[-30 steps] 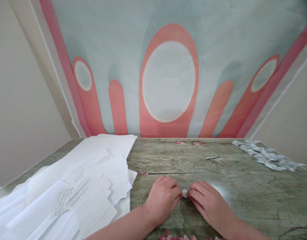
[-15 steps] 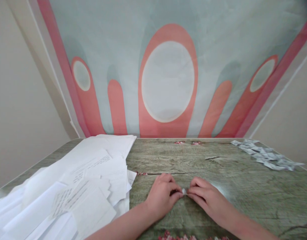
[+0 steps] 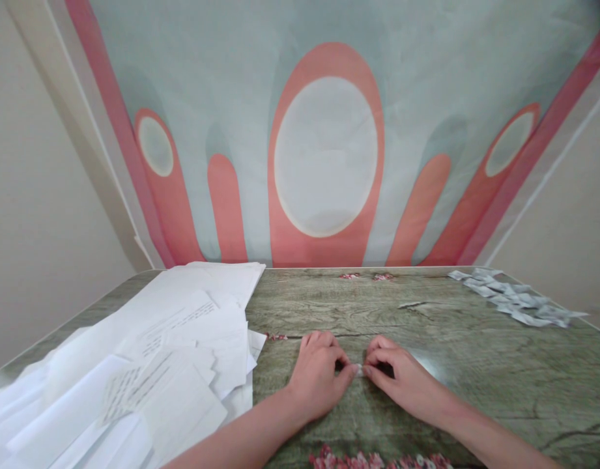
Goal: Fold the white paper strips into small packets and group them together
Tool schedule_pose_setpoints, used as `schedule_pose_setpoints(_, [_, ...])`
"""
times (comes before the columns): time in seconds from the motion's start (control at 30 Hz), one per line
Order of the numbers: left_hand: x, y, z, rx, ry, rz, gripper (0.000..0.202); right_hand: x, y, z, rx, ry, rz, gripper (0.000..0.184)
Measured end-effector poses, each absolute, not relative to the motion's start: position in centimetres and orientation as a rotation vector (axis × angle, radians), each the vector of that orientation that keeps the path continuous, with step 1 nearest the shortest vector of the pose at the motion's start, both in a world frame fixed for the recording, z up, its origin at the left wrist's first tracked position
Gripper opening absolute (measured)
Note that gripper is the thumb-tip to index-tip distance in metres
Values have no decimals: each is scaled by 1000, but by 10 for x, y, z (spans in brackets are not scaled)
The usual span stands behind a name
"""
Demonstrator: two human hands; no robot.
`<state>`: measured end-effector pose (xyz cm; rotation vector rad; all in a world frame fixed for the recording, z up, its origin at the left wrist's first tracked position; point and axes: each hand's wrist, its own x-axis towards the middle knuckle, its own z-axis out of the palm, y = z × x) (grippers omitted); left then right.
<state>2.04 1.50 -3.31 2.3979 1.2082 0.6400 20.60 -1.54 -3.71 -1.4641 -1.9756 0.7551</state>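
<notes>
Between my two hands, low over the middle of the wood-patterned table [image 3: 329,306], is a tiny white piece of paper [image 3: 359,370], mostly covered by fingertips. My left hand [image 3: 320,374] pinches its left end between thumb and fingers. From the other side, my right hand [image 3: 402,378] pinches the right end, fingers curled. The fingertips of both hands almost meet. How the paper is folded or rolled is too small to make out.
Loose white sheets and torn pieces of paper [image 3: 197,391], some printed, heap up on the left. Several folded paper strips [image 3: 519,299] lie at the far right. A patterned backdrop [image 3: 251,78] hangs behind the table's back edge.
Both hands have shifted their grip on the small paper, and less of it shows between the fingertips. The sheets and folded strips stay where they were.
</notes>
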Motion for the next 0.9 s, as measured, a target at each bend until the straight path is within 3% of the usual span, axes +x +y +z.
schedule_pose_setpoints(0.3, [22,13,-33,2400,1240,624,14,207,-10,-42,-1465,-1969,768,20])
schedule_pose_setpoints(0.9, [23,11,-29,2441,1207,593,14,202,-11,-43,-1491,-2018,633,8])
